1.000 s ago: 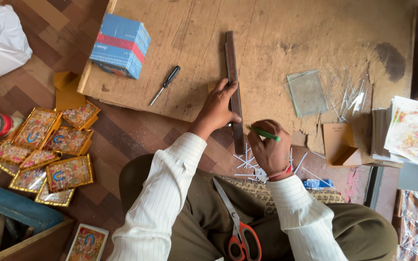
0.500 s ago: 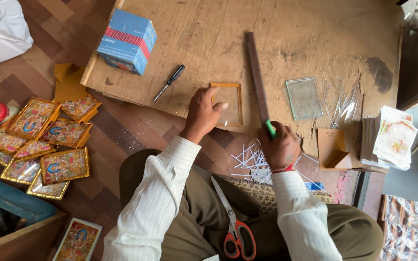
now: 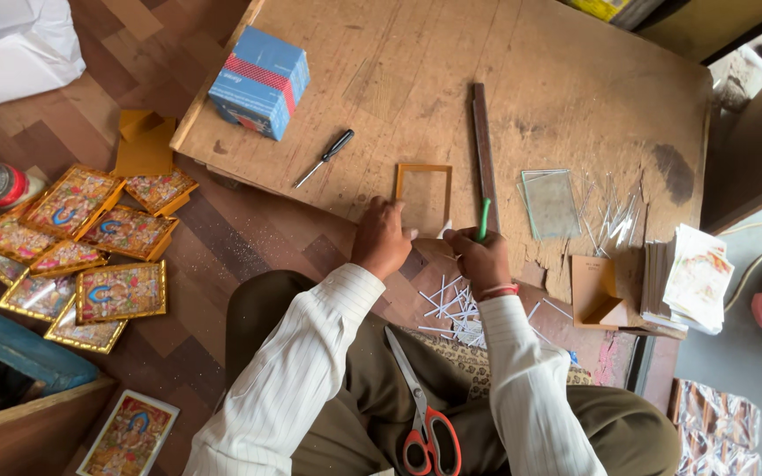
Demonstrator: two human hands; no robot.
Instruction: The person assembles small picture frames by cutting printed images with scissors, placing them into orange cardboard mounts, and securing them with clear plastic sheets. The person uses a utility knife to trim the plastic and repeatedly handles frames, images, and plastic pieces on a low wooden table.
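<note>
Now both hands work at a small frame (image 3: 422, 196) near the board's (image 3: 575, 70) near edge.
Left hand (image 3: 383, 238) curls its fingers onto the frame's near edge; right hand (image 3: 480, 260) pinches a green pen (image 3: 484, 219). Ruler (image 3: 484, 154) lies just right, glass (image 3: 550, 203) farther right, blue box (image 3: 259, 81) far left, scissors (image 3: 423, 414) on the lap.

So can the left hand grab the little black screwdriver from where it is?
Probably yes. The left hand rests at the board's near edge, and the screwdriver lies just up and to its left on bare wooden board, with nothing between them.
</note>
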